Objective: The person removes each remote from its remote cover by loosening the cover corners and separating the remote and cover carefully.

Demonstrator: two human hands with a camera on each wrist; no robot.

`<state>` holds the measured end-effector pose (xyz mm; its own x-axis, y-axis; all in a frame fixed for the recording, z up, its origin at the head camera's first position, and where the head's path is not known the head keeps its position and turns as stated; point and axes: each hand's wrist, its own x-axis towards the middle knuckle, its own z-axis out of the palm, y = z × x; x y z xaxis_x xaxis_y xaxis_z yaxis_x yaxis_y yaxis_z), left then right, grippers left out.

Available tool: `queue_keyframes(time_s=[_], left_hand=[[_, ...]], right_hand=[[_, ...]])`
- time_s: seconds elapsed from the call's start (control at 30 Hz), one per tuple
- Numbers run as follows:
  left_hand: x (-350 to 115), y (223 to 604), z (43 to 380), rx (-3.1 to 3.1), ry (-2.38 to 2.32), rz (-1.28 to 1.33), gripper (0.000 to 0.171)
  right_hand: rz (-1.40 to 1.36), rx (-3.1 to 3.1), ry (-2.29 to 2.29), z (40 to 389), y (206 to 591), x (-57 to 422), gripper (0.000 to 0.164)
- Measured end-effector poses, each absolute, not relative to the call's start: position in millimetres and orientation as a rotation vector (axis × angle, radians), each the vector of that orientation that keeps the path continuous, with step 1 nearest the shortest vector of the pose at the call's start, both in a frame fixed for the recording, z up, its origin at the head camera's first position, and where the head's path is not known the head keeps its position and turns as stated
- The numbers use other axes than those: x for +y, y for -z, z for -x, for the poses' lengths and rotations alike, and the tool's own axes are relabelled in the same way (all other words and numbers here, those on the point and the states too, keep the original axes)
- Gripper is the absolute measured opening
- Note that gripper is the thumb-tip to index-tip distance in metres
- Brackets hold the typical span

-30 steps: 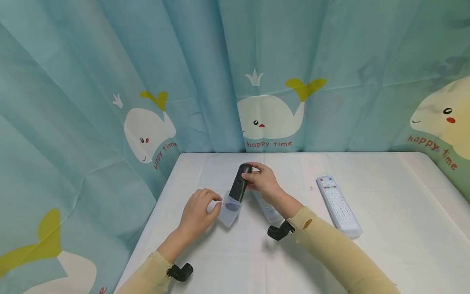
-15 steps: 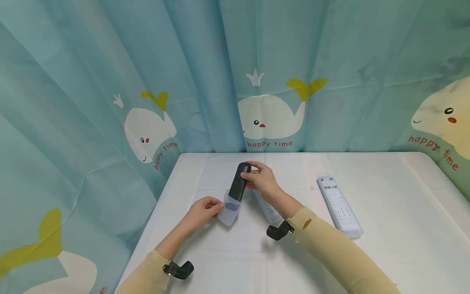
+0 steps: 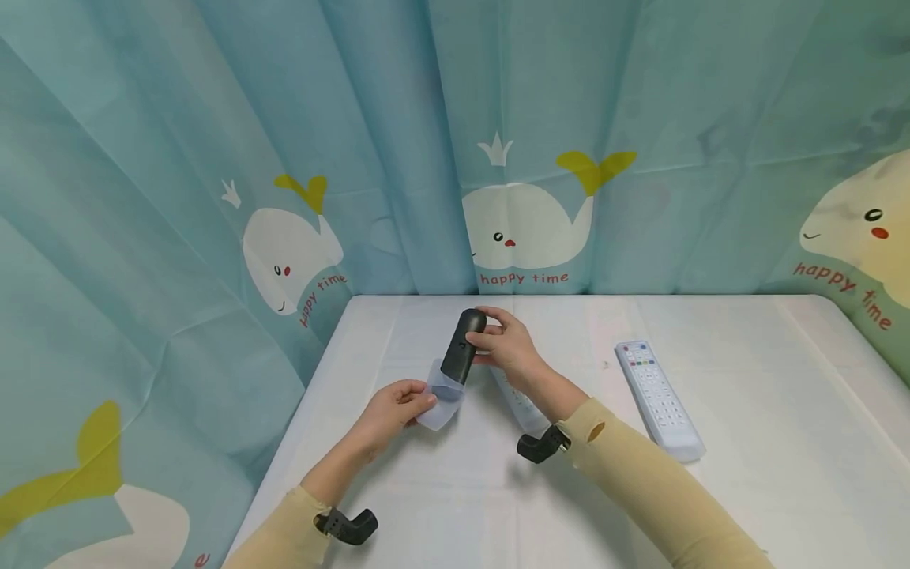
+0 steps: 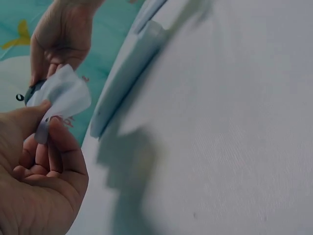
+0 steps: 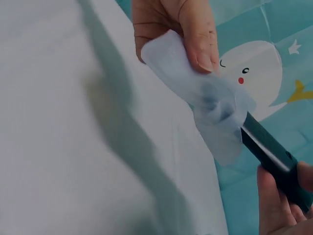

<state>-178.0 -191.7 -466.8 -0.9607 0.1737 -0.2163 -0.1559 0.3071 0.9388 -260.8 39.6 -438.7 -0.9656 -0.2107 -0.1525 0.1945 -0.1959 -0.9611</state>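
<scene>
My right hand (image 3: 508, 344) holds a black remote control (image 3: 460, 348) by its upper end, thumb on the near side. The remote's lower end sits inside a soft, translucent whitish sleeve (image 3: 441, 405). Between thumb and fingers, my left hand (image 3: 391, 407) pinches this sleeve at its left side. In the right wrist view the black remote (image 5: 271, 154) sticks out of the sleeve's (image 5: 188, 81) open mouth, and the sleeve looks loose and creased. The left wrist view has the sleeve (image 4: 66, 93) covering most of the remote, both held above the table.
A white remote in a clear cover (image 3: 522, 403) lies partly hidden under my right forearm. Farther right on the white table (image 3: 782, 411) lies another covered white remote (image 3: 657, 399). A blue curtain (image 3: 398, 158) with whale prints hangs behind the table and along its left.
My left hand has gone from loose fingers beside the sleeve to pinching it. The sleeve has shifted slightly left and up, and the remote has risen a little with my right hand.
</scene>
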Motion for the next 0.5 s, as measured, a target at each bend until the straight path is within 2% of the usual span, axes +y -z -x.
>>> queue_keyframes(time_s=[0.27,0.5], left_hand=[[-187.4,469.4,173.1,2.105,-1.854,0.031,0.045],[-187.0,467.2,169.8,2.146,-1.811,-0.024,0.045]], right_hand=[[-0.091,1.797,2.313,263.1,439.0,38.9,0.059],[-0.065,1.798,2.285,263.5,441.0,38.0,0.058]])
